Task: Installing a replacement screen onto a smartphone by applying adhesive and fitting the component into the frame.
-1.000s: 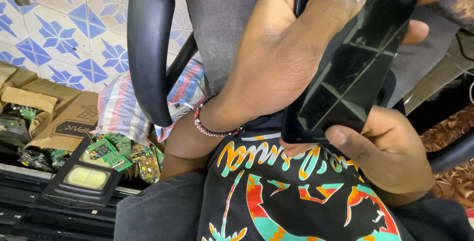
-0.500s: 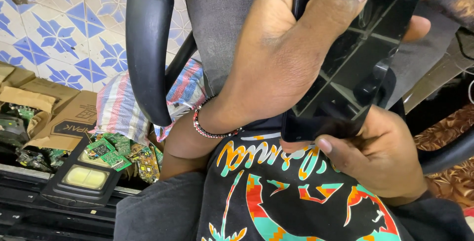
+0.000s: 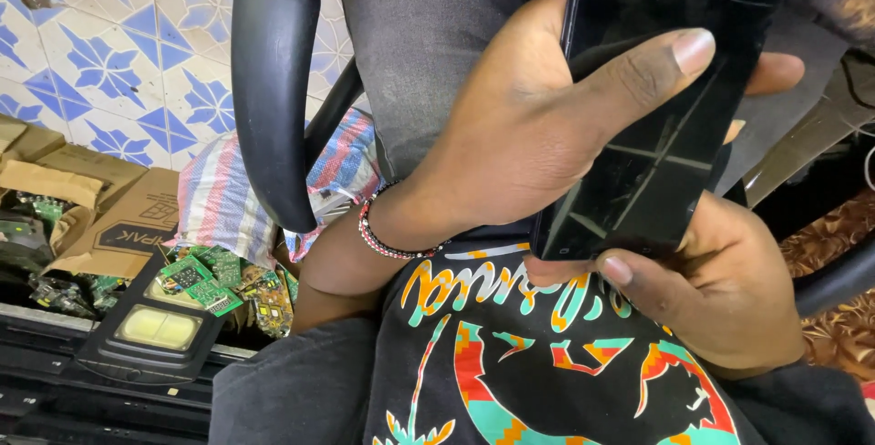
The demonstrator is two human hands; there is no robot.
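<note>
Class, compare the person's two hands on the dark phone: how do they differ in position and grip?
The left hand wraps the phone from the side, thumb laid across the glossy screen; the right hand sits below, thumb at the bottom edge. The left hand wears a beaded bracelet at the wrist; no bracelet shows by the right hand. The left hand is higher in view, the right lower. Both touch the same phone.

This looks like a small repair shop for electronic things. Green circuit boards [image 3: 214,283] lie in a pile on the left, near cardboard boxes [image 3: 128,217], by a blue tiled floor [image 3: 109,53].
</note>
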